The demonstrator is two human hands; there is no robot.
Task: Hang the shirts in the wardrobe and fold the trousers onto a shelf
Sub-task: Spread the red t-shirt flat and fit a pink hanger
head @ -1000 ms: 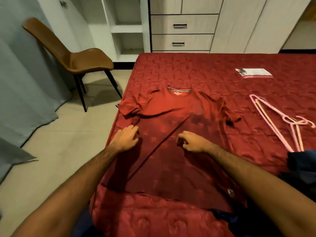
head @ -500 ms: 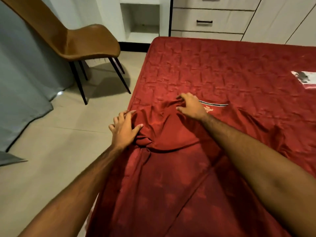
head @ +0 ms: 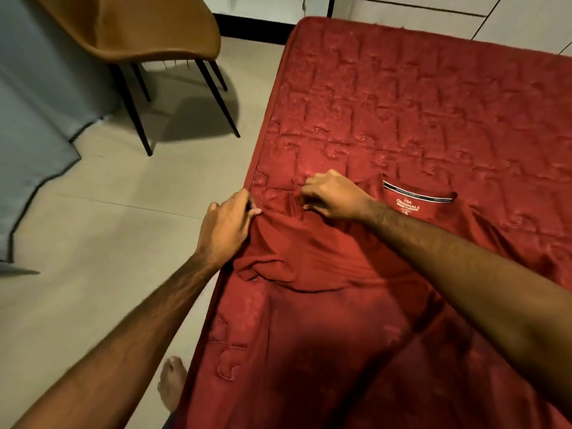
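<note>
1. While a bare foot (head: 172, 382) stands on the floor (head: 93, 230) at the bed's near edge, the red shirt (head: 309, 305) lies front-up on the red quilted bed (head: 418, 113).
2. Left hand (head: 227, 227): pinches the bunched sleeve at the bed's edge.
3. Right hand (head: 332, 195): fingers curled, gripping the shoulder fabric just left of the collar (head: 418, 196).
4. Far left: brown chair (head: 139, 29), grey curtain (head: 34, 125). Cabinet fronts (head: 433, 17) beyond the bed.

Both hands on the red shirt (head: 325, 305) on the bed (head: 402, 113): left hand (head: 224, 232) and right hand (head: 332, 196) pinch the sleeve.
</note>
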